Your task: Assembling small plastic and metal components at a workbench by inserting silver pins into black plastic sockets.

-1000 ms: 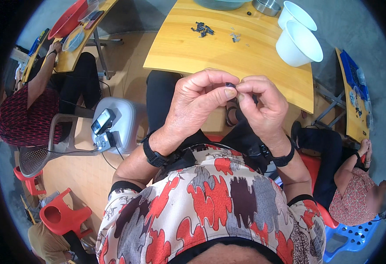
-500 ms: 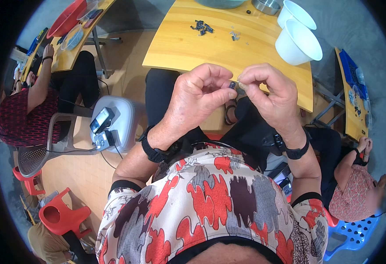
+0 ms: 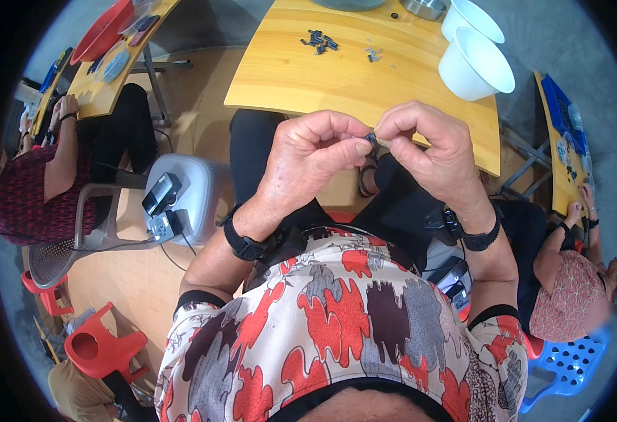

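Above my lap, just off the table's near edge, my left hand (image 3: 301, 158) pinches a small dark piece (image 3: 371, 138) between thumb and forefinger. My right hand (image 3: 435, 148) is closed in a pinch against the same piece, its fingertips meeting those of the left. Whatever lies between the right fingertips is too small to make out. Beyond the hands, a loose pile of small black parts (image 3: 319, 42) lies on the yellow wooden table (image 3: 287, 81). To its right is a scatter of tiny silvery pieces (image 3: 373, 54).
Two white tubs (image 3: 476, 67) stand at the table's right edge, near a metal bowl (image 3: 424, 8). A grey stool (image 3: 196, 204) with devices and cables is at my left. Co-workers sit at tables on both sides. A red stool (image 3: 101, 344) stands behind left.
My fingertips have come closer together, and the right ones now press against the dark piece. The co-worker at right has moved their hands apart; the view has shifted slightly.
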A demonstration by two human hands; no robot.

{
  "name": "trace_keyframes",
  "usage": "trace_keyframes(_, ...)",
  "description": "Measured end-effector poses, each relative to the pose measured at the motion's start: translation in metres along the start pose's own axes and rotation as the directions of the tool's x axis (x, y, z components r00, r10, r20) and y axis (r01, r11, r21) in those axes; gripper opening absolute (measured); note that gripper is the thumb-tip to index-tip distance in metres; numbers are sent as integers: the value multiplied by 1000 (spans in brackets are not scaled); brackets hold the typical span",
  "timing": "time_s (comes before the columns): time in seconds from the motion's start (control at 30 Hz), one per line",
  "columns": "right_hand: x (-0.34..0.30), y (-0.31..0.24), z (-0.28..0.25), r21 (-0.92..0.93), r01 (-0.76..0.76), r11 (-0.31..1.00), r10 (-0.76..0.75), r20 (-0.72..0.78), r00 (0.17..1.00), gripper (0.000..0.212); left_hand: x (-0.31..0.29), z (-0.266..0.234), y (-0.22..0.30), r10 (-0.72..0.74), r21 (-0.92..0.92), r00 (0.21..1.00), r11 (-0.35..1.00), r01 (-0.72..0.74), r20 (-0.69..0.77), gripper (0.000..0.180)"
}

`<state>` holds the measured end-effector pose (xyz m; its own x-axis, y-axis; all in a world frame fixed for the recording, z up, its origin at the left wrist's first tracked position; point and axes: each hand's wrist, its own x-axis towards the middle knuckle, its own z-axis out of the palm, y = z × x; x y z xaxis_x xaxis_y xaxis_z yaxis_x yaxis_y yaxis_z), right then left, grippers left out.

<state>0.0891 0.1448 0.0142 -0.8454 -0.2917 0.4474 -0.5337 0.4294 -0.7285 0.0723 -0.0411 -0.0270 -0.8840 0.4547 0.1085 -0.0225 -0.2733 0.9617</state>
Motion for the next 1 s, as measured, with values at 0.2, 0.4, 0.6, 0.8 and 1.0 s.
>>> trace_keyframes(0.2,1,-6,1,-61,-50,997,51,14,999,13,-1,-2,-8,52,6,998,999,-52,-16,14)
trace_keyframes(0.4,5,-5,-1,-72,-26,997,28,25,999,12,-1,-1,-9,79,27,996,997,-78,-30,16)
trace_keyframes(0.6,6,-8,0,-47,-71,996,73,40,997,11,-1,-1,-9,73,10,997,997,-73,-35,17)
trace_keyframes(0.8,11,-9,-4,-92,-63,994,69,58,996,9,-1,-2,-3,47,16,998,999,-47,-31,16)
trace_keyframes(1.0,13,-16,-6,-76,-104,992,110,86,990,13,-1,-2,-2,-5,-96,1000,995,2,-25,14)
